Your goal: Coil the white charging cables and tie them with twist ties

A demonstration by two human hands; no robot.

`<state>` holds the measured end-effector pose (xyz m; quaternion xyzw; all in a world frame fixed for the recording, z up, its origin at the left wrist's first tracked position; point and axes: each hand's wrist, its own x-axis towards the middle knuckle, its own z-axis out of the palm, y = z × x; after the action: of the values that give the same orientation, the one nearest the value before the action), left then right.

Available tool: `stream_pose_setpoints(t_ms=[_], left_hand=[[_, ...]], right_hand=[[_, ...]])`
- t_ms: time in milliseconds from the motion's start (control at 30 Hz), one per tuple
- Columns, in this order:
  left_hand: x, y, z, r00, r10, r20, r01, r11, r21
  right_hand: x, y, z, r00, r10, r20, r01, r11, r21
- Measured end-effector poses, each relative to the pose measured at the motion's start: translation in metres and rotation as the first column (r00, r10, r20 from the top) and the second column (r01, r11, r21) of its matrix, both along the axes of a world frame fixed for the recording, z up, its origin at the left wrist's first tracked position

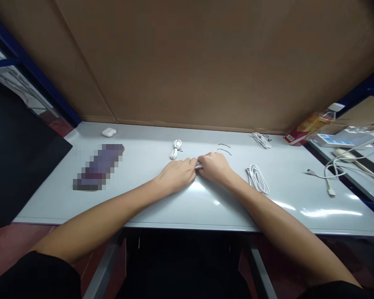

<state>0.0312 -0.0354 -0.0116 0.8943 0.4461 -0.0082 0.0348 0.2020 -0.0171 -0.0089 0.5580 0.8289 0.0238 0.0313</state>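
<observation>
Together left hand (178, 174) and right hand (214, 167) pinch the cable (199, 165) between them

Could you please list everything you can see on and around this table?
table: one, pale grey, across the middle.
held cable: one, white, bundled between both hands.
tied cable: one, white, behind the left hand.
coiled cable: one, white, right of the right hand.
far cable: one, white, back right.
twist ties: two or three, black, behind the right hand.
earbud case: one, white, back left.
loose cable: one, white, right edge.
bottle: one, orange label, lying back right.
cardboard: brown, behind the table.
left hand: closed on the held cable.
right hand: closed on the held cable.
</observation>
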Motion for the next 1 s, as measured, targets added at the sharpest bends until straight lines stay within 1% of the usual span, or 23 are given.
stream_pose_setpoints(t_ms=[67,167,267,367,467,533,567,667,700,733,767,800,867,1000], left_hand=[[0.001,-0.004,0.0,1.0,0.023,0.011,-0.023,1.0,0.004],[0.001,-0.006,0.002,0.998,0.01,0.07,-0.009,1.0,-0.018],[-0.001,-0.003,0.006,0.988,0.011,0.155,0.0,0.997,-0.073],[-0.003,0.002,0.009,0.973,0.042,0.226,-0.007,0.988,-0.152],[-0.006,0.006,0.009,0.959,0.087,0.271,-0.027,0.976,-0.217],[-0.008,0.009,0.007,0.946,0.117,0.302,-0.042,0.969,-0.244],[-0.009,0.011,0.007,0.938,0.13,0.322,-0.046,0.966,-0.254],[-0.013,0.016,0.007,0.903,0.186,0.387,-0.071,0.954,-0.292],[-0.014,0.017,0.008,0.89,0.207,0.407,-0.08,0.948,-0.307],[-0.015,0.017,0.009,0.877,0.228,0.422,-0.088,0.942,-0.325],[-0.016,0.017,0.011,0.869,0.245,0.431,-0.091,0.933,-0.347],[-0.017,0.016,0.013,0.864,0.257,0.432,-0.091,0.925,-0.369],[-0.018,0.015,0.016,0.87,0.261,0.418,-0.083,0.914,-0.397],[-0.018,0.014,0.016,0.888,0.232,0.396,-0.065,0.918,-0.392]], right_hand=[[0.001,0.0,0.0,1.0,0.0,-0.014,0.0,1.0,-0.006],[0.004,0.001,0.002,1.0,-0.002,-0.027,0.002,1.0,-0.016],[0.005,0.001,0.006,0.999,-0.008,-0.048,0.007,1.0,-0.011],[0.007,0.0,0.01,0.997,-0.009,-0.083,0.008,1.0,-0.011],[0.017,0.0,0.017,0.977,0.027,-0.214,-0.035,0.999,-0.034],[0.032,0.002,0.023,0.943,0.031,-0.331,-0.06,0.995,-0.078],[0.042,0.004,0.026,0.932,-0.001,-0.362,-0.046,0.992,-0.12],[0.077,0.015,0.034,0.92,-0.191,-0.343,0.145,0.977,-0.154],[0.087,0.019,0.036,0.905,-0.287,-0.313,0.248,0.956,-0.159],[0.096,0.023,0.036,0.888,-0.365,-0.28,0.324,0.928,-0.182],[0.103,0.027,0.035,0.873,-0.417,-0.254,0.372,0.905,-0.209],[0.108,0.029,0.034,0.86,-0.452,-0.237,0.403,0.886,-0.228],[0.112,0.033,0.03,0.847,-0.476,-0.235,0.419,0.872,-0.253],[0.106,0.035,0.02,0.842,-0.464,-0.275,0.407,0.882,-0.239]])
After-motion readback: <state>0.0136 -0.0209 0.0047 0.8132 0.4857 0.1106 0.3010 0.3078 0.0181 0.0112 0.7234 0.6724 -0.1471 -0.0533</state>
